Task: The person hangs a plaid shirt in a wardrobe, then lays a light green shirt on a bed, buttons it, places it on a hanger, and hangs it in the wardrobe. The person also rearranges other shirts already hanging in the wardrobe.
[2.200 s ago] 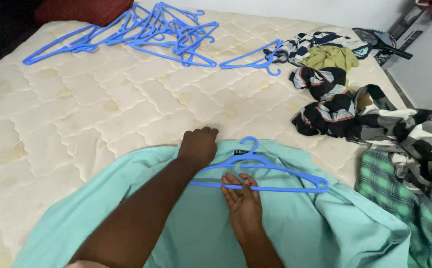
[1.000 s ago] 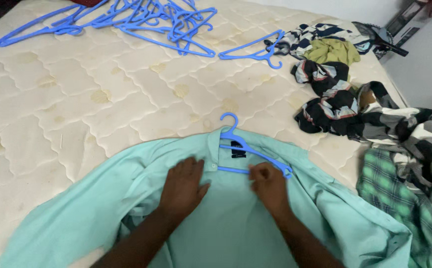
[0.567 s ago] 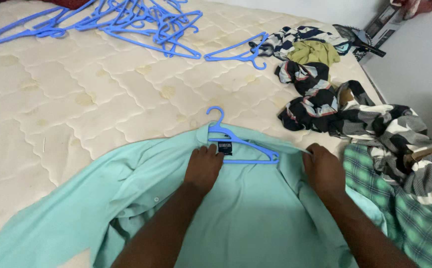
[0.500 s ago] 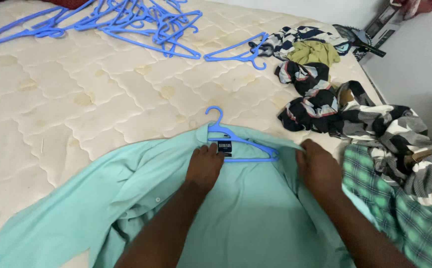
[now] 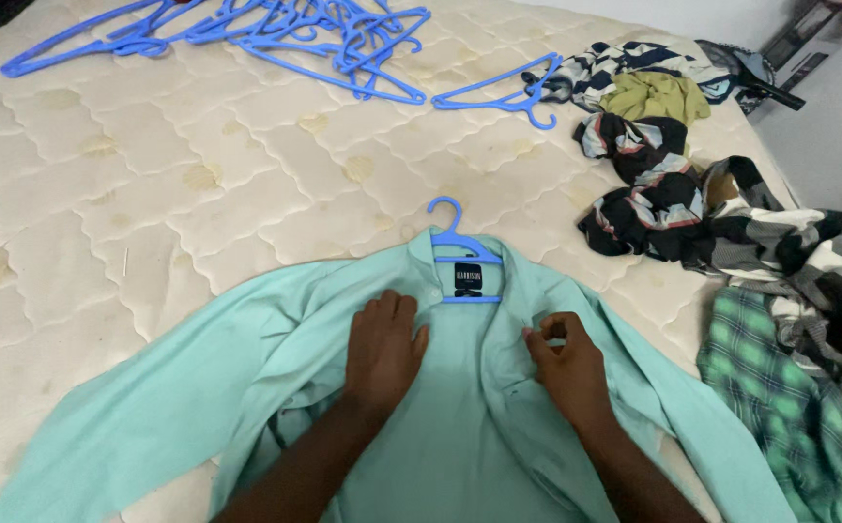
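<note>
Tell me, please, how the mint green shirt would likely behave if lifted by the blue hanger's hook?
The mint green shirt looks thin and floppy, so it should drape. Its open front, under both hands, may slip off the blue hanger. Probably light.

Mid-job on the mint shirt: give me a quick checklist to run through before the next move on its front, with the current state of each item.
1. Blue hanger seated inside the mint shirt, hook clear above the collar: ok.
2. Left hand flat on the left front panel, pinning it: ok.
3. Right hand pinching the edge of the right front panel: ok.
4. Front closed: not ok, panels lie open and the inner back shows.
5. Buttons and holes lined up: cannot tell.
6. Right side clear of other clothes: not ok, the green plaid garment lies against the right sleeve.
</note>
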